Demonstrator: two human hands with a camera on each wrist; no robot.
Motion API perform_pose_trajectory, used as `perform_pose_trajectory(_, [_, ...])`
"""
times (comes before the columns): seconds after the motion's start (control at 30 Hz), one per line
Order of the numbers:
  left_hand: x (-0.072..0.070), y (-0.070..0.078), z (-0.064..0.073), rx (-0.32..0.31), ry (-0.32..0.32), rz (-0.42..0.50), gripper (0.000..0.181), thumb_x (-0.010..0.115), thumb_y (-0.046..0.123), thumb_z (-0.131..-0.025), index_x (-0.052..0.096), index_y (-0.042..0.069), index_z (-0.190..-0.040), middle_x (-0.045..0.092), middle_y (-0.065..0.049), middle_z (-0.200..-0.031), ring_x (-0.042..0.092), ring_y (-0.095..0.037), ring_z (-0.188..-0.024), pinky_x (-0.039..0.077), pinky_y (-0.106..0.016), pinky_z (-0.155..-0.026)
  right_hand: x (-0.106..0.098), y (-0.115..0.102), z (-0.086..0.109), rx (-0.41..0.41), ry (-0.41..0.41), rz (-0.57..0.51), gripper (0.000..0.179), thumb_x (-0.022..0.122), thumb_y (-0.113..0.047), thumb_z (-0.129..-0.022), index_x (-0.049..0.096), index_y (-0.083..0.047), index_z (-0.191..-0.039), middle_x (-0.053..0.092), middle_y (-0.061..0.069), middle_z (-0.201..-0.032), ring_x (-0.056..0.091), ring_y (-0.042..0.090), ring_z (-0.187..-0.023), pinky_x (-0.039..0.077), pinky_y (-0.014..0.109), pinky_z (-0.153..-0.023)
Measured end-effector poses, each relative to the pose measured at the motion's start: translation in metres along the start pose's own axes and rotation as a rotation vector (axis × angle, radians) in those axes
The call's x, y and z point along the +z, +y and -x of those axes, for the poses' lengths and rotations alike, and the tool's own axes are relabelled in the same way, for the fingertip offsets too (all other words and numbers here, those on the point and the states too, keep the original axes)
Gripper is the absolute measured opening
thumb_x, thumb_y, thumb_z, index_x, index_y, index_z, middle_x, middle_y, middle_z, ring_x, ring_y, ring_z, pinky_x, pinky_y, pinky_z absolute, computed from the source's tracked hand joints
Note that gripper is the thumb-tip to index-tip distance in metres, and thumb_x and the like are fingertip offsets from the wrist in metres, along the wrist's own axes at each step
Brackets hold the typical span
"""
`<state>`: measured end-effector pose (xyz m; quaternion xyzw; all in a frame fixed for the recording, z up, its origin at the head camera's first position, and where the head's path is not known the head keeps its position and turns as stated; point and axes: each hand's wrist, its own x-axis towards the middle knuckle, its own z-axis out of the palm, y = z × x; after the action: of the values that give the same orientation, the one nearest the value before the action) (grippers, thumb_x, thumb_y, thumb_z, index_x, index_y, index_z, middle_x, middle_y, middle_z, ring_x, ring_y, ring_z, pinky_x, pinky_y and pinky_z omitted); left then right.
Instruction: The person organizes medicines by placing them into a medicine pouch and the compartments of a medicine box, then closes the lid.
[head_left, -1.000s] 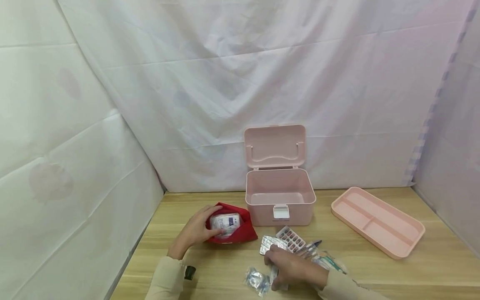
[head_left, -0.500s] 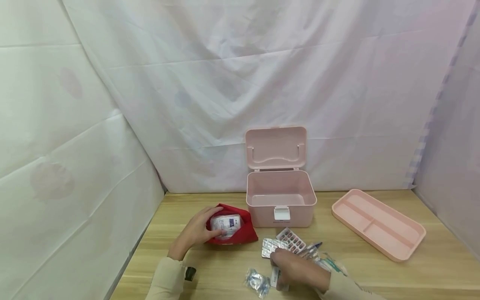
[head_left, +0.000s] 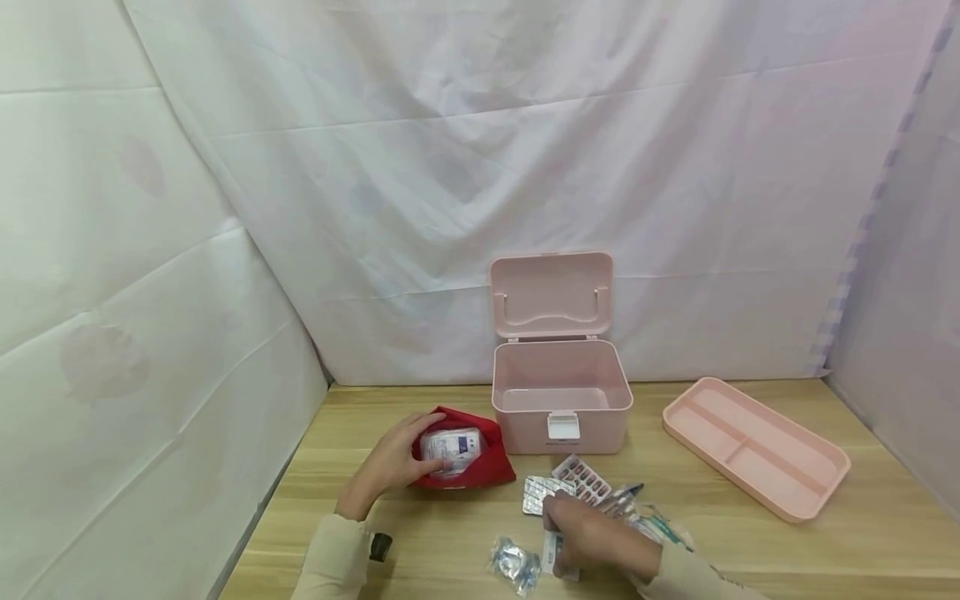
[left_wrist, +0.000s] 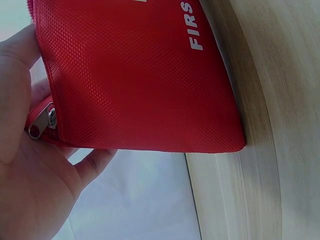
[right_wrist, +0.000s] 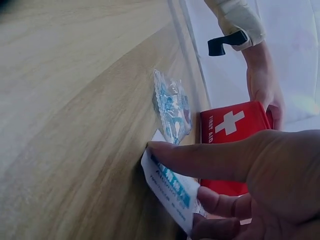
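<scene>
My left hand (head_left: 397, 454) grips the rim of a red first aid pouch (head_left: 483, 471), thumb at the near side of its mouth. White packets (head_left: 453, 446) with purple print fill the mouth. In the left wrist view, a metal zip pull (left_wrist: 42, 122) hangs beside the palm. My right hand (head_left: 588, 537) pinches a flat white sachet (right_wrist: 172, 192) with teal print low over the table, thumb on one edge and fingers at the other. Just left of it lies a clear crinkled wrapper (head_left: 515, 562) with blue print. A silver blister pack (head_left: 543, 492) is near the right fingertips.
An open pink box (head_left: 562, 429) stands behind, lid up. A pink divided tray (head_left: 757, 446) lies at the right. Beyond the right hand are a capsule blister pack (head_left: 581, 477) and clear-wrapped items (head_left: 660, 527), partly hidden by the forearm.
My right hand has shifted slightly right and away at the white sachet. The left hand and the pouch keep their place.
</scene>
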<state>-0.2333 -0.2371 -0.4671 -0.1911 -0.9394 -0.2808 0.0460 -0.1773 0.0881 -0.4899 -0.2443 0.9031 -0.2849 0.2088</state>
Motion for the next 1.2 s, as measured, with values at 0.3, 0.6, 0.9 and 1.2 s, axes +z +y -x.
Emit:
perform_pose_trajectory(0.3, [0.000, 0.000, 0.000, 0.007, -0.003, 0.000, 0.073, 0.084, 0.038, -0.078, 0.054, 0.018, -0.142, 0.057, -0.009, -0.138, 0.054, -0.030, -0.124, 0.048, -0.054, -0.101, 0.003, 0.008, 0.001, -0.100, 0.065, -0.018, 0.042, 0.082, -0.002, -0.066, 0.053, -0.020, -0.092, 0.050, -0.005, -0.075, 0.045, 0.007, -0.066, 0.039, 0.024, -0.053])
perform_pose_trajectory(0.6, [-0.002, 0.001, -0.001, -0.031, -0.029, 0.009, 0.073, 0.084, 0.037, -0.078, 0.053, 0.021, -0.143, 0.056, -0.006, -0.139, 0.053, -0.028, -0.125, 0.048, -0.053, -0.102, 0.005, 0.013, -0.005, -0.107, 0.073, -0.116, 0.029, 0.080, -0.008, -0.075, 0.065, -0.018, -0.097, 0.054, -0.007, -0.078, 0.048, 0.006, -0.068, 0.041, 0.024, -0.057])
perform_pose_trajectory(0.9, [-0.001, 0.000, 0.000, -0.012, -0.027, 0.003, 0.073, 0.083, 0.039, -0.078, 0.053, 0.020, -0.142, 0.057, -0.007, -0.137, 0.054, -0.029, -0.123, 0.049, -0.053, -0.101, 0.004, 0.014, -0.009, -0.164, 0.088, -0.174, 0.011, 0.076, -0.010, -0.083, 0.070, -0.013, -0.092, 0.053, -0.008, -0.073, 0.046, 0.004, -0.066, 0.039, 0.022, -0.054])
perform_pose_trajectory(1.2, [-0.002, 0.002, 0.000, -0.031, -0.032, 0.001, 0.072, 0.083, 0.037, -0.079, 0.053, 0.021, -0.143, 0.056, -0.006, -0.139, 0.053, -0.028, -0.125, 0.048, -0.053, -0.103, -0.006, 0.001, -0.012, -0.253, 0.145, -0.170, 0.011, 0.073, -0.013, -0.088, 0.068, -0.018, -0.096, 0.058, -0.012, -0.080, 0.052, 0.001, -0.072, 0.047, 0.022, -0.062])
